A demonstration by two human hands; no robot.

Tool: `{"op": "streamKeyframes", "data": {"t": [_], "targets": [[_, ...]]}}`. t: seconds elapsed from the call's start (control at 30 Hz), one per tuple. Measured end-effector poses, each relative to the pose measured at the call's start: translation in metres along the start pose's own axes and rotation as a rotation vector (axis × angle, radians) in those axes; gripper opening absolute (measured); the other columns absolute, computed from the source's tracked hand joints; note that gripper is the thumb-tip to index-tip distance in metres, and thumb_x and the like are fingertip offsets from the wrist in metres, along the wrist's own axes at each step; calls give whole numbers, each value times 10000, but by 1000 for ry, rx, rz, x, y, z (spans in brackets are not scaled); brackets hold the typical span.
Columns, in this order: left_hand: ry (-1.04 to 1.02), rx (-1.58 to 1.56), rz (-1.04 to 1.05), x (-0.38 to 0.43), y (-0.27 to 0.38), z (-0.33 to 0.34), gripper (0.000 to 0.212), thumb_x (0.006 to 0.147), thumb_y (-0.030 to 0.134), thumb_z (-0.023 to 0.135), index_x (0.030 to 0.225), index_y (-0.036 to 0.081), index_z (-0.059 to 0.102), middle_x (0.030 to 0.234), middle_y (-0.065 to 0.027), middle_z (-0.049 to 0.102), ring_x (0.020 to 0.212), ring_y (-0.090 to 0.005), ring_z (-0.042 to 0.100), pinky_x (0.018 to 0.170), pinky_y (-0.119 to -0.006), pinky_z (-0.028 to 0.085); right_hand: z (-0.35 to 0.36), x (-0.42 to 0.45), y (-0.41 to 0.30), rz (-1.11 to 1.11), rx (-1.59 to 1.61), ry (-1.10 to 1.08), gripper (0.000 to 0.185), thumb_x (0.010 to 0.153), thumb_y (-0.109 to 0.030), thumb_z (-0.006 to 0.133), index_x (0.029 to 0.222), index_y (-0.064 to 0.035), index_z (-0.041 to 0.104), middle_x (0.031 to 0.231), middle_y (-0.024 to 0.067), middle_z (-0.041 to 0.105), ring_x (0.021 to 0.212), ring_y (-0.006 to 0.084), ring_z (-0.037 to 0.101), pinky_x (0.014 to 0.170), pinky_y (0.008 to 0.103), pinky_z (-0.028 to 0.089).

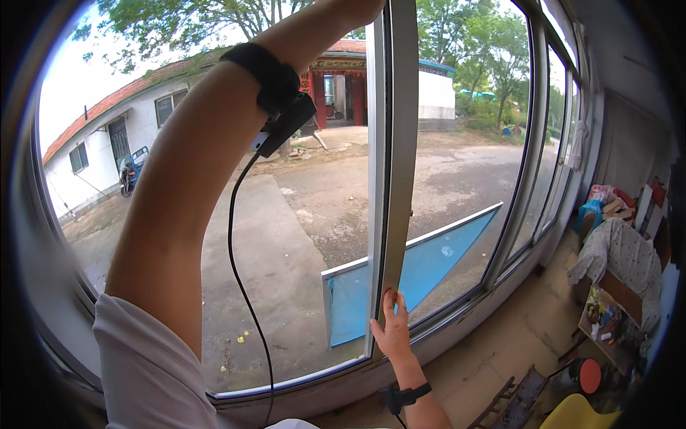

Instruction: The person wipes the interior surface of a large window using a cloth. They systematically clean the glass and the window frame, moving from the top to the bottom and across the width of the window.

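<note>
My left arm reaches up across the window, a black strap and small device on its forearm. Only the lower part of my left hand [367, 9] shows at the top edge, beside the metal window sash stile [401, 161]; its fingers are out of view. Lower down, my right hand [394, 327] holds the same stile, thumb at its left side and fingers on its face. The glass pane [300, 225] lies left of the stile. Outside, a blue mesh screen in a pale metal frame [351, 305] stands tilted below the window.
A black cable [236, 257] hangs from the forearm device. To the right indoors stand a cluttered small table [605, 343], a round red stool seat [590, 375], a yellow chair [579, 413] and a cloth-covered heap [616, 252]. A wooden rack-like seat [517, 397] is near the wall.
</note>
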State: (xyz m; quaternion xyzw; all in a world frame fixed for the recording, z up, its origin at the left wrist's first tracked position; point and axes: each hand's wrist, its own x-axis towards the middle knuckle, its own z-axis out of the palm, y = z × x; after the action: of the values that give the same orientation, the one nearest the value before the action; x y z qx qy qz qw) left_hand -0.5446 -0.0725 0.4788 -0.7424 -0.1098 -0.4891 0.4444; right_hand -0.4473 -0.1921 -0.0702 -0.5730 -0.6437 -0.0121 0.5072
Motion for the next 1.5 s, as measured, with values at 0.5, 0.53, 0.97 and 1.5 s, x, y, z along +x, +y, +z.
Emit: {"op": "streamKeyframes", "data": {"t": [0.5,0.53,0.97,1.5], "targets": [[-317,79,423,-180,161,29,326,820,108,579,1140,51,606,1245,-81,542,1259,-241,423,1126,-401,262,0,-1,5,-17,9,54,738,748,-94,666,1399,-12,329,1382,273,299,1243,417,364,1033,427,325],[-362,18,464,-195,166,27,318,816,110,578,1126,52,614,1243,-81,544,1254,-244,430,1123,-399,269,0,-1,5,-25,21,57,728,749,-92,662,1395,-10,336,1379,268,306,1243,415,366,1033,426,325],[-20,387,251,-65,13,-14,507,857,122,488,1351,42,413,1374,-129,416,1296,-292,350,1118,-385,256,-2,0,1,10,35,29,712,760,-90,654,1394,-9,340,1381,255,309,1256,404,351,1043,420,310],[-428,62,418,-210,144,-19,419,838,97,579,1253,117,525,1317,-52,477,1299,-206,381,1096,-365,340,-6,3,2,-5,133,0,725,754,-126,657,1390,7,333,1412,313,264,1281,450,315,1045,424,312]]}}
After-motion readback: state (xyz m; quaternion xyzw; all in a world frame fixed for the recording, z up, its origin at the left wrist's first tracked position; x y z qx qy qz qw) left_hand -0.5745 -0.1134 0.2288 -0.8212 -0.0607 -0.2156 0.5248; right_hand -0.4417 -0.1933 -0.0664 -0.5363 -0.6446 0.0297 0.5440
